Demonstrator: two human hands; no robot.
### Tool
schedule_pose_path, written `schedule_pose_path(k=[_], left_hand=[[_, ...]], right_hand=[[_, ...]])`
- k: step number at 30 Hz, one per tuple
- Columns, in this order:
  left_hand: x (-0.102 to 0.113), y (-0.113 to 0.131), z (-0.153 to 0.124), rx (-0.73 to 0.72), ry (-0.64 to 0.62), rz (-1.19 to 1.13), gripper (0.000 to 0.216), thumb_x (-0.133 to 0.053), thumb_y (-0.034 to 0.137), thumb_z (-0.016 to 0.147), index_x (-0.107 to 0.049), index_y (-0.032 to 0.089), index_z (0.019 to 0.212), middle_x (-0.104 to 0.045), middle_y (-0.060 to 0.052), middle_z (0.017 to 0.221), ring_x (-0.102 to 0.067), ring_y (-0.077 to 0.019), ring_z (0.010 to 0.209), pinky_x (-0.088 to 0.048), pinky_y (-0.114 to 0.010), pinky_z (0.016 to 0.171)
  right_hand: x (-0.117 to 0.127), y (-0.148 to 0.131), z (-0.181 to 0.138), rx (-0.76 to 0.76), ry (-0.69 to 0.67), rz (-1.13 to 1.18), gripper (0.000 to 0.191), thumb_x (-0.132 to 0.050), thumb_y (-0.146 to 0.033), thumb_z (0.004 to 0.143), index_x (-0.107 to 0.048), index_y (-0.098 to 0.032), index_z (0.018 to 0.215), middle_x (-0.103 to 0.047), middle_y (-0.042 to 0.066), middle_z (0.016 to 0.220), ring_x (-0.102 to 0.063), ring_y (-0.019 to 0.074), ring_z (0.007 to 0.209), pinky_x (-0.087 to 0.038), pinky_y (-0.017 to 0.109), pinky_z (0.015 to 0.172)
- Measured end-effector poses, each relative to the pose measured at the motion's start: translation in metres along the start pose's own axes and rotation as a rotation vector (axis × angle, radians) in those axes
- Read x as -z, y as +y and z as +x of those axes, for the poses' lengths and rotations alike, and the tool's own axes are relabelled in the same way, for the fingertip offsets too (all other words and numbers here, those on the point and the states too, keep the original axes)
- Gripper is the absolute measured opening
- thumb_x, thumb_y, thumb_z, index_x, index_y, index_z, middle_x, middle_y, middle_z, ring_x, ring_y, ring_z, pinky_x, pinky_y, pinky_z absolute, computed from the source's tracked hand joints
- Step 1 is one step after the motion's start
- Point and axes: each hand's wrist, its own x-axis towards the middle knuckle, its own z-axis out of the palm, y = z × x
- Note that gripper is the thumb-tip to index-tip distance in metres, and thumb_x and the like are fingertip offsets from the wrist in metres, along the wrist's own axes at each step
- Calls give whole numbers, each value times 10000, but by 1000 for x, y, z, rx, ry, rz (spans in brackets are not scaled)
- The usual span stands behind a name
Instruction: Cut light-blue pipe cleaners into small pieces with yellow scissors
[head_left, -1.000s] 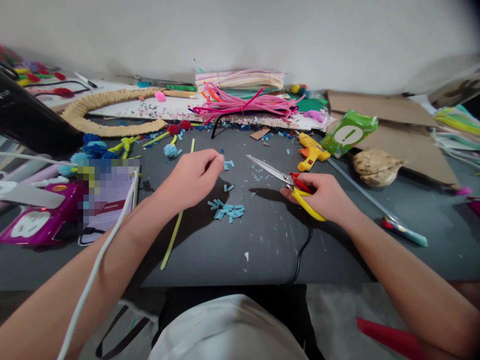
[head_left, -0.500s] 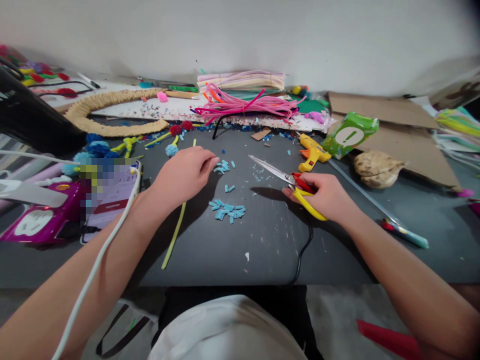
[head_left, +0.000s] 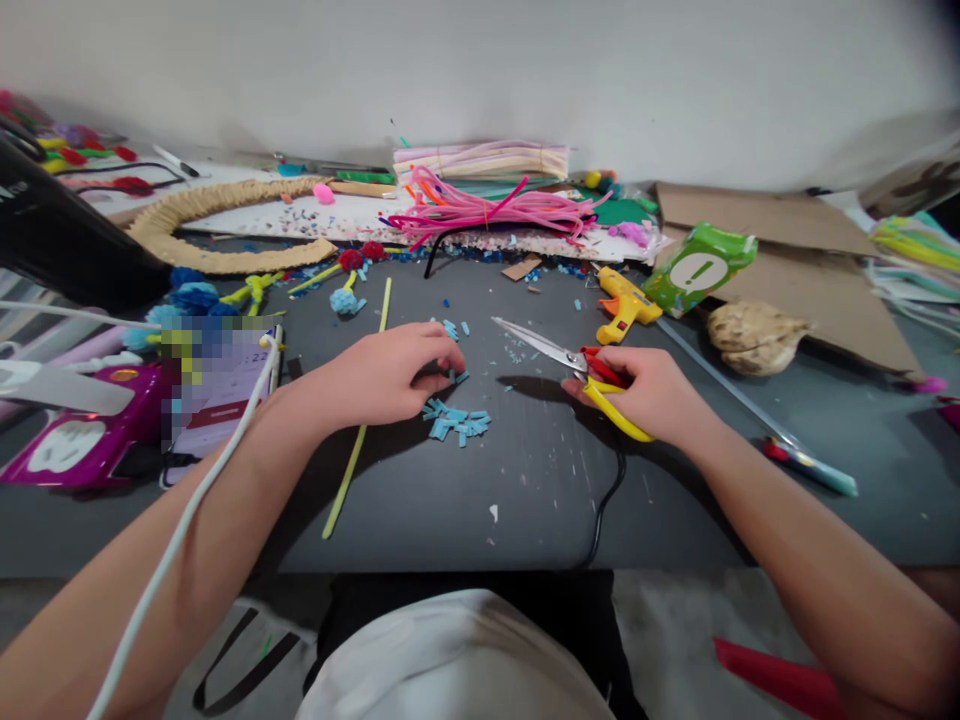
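My right hand point(head_left: 637, 385) grips scissors point(head_left: 544, 347) with red and yellow handles, their blades together and pointing to the far left. My left hand point(head_left: 394, 375) is low over the table, thumb and forefinger curved with a gap between them. Its fingertips are at a couple of small light-blue cut pieces point(head_left: 461, 377); whether they touch is unclear. Just nearer lies a pile of blue pieces point(head_left: 457, 422), and more blue bits point(head_left: 450, 328) show beyond the fingers. A yellow-green pipe cleaner point(head_left: 347, 490) runs under my left hand.
A yellow glue gun point(head_left: 626, 305), green box point(head_left: 703, 268) and tan bulb-shaped object point(head_left: 754, 338) stand right. Pink pipe cleaners point(head_left: 487, 210) lie at the back, near a tan curved wreath form point(head_left: 161, 225). A phone point(head_left: 225, 400) sits left; a white cable point(head_left: 195, 520) crosses my left forearm.
My left hand has moved right and nearer to me, from beside the far blue bits to the middle pieces, its fingers parting. The right hand with the scissors has barely shifted.
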Motion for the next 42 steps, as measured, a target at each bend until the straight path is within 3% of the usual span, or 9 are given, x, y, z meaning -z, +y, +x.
schedule_pose_path(k=[9,14,19,23,33,42], left_hand=[[-2,-5,5,16,45,81,151,-456,225,891,-604,193,894,-617,-52,950,-580,-196,873,-417,-287,723],[0,3,4,141,216,-90,161,-470,296,925,-593,192,937,-661,-23,831,-586,-157,710,-417,-256,634],[-3,5,5,111,332,-257,203,-534,305,905,-640,184,1029,-707,-31,828,-661,-152,723,-494,-253,690],[-7,4,5,107,384,-325,207,-562,311,885,-686,176,981,-729,-44,829,-692,-169,733,-530,-271,707],[-1,12,5,125,365,-272,275,-532,423,919,-663,185,881,-680,-15,705,-630,-127,599,-466,-229,589],[0,11,5,44,372,-196,258,-437,317,963,-629,158,899,-640,-21,703,-594,-125,632,-445,-226,607]], right_hand=[[-1,0,0,4,3,-5,483,-684,-559,743,-398,-193,611,-353,-39,607,-280,98,570,-249,248,504],[0,-1,0,-3,-12,7,474,-686,-564,743,-419,-193,617,-359,-38,619,-292,102,577,-255,250,512],[1,-3,0,-1,-12,-9,509,-688,-580,731,-382,-196,597,-330,-44,592,-276,99,561,-250,254,507],[0,-1,0,6,-17,-5,504,-673,-611,728,-413,-197,602,-350,-40,598,-289,105,567,-256,255,506],[-2,3,0,3,-34,-17,433,-689,-550,726,-457,-200,622,-394,-38,606,-325,112,575,-272,253,514],[0,-6,-4,27,7,-38,367,-714,-463,706,-461,-204,646,-433,-49,606,-330,105,569,-297,244,521]])
